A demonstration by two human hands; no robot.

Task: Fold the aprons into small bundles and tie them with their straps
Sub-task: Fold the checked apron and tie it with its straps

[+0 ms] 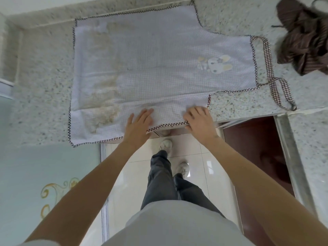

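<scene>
Head view shows us the pale checked apron (159, 68) spread flat on the speckled counter (230, 20), its long axis running from 9 o'clock at the hem to 3 o'clock at the bib, where the checked neck strap (268, 64) loops off past the rabbit motif (215, 64). Our hands sit on the near long edge, at 6 o'clock of the cloth. Our left hand (140, 124) lies with fingers straight and spread, pressing the fabric flat; our right hand (199, 119) has its fingers curled over the trimmed edge (whether the thumb is under the hem we cannot tell), and it appears to grip that edge. From both hands the bulk of the apron lies toward 12 o'clock, so we judge the coming fold runs lengthwise, the near edge carried away from us. A dark striped apron (305, 36) waits bunched at 2 o'clock, nearer our right hand.
</scene>
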